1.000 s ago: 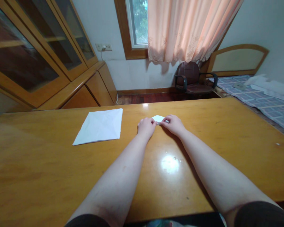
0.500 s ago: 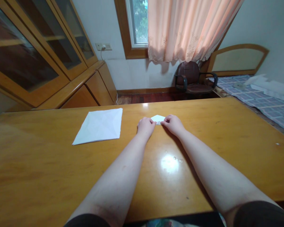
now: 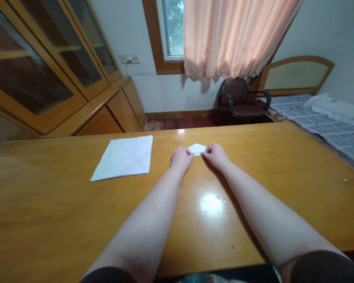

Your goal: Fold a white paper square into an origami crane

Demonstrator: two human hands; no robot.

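Note:
A small folded piece of white paper [image 3: 197,149] lies on the wooden table [image 3: 253,184] a little beyond the middle. My left hand [image 3: 181,158] has its fingers curled and pressed on the paper's left side. My right hand [image 3: 216,154] pinches the paper's right side with closed fingers. Most of the paper is hidden under the two hands; only a pointed white part shows between them. A larger creased white sheet [image 3: 124,158] lies flat to the left of my left hand, untouched.
A tall wooden cabinet [image 3: 47,67] with glass doors stands to the left. Beyond the table's far edge are a dark armchair [image 3: 238,98], a window with a peach curtain [image 3: 233,35], and a bed [image 3: 327,122] at the right.
Both hands stay on the small folded paper; my right hand's fingers have shifted slightly left along it. Nothing else has moved.

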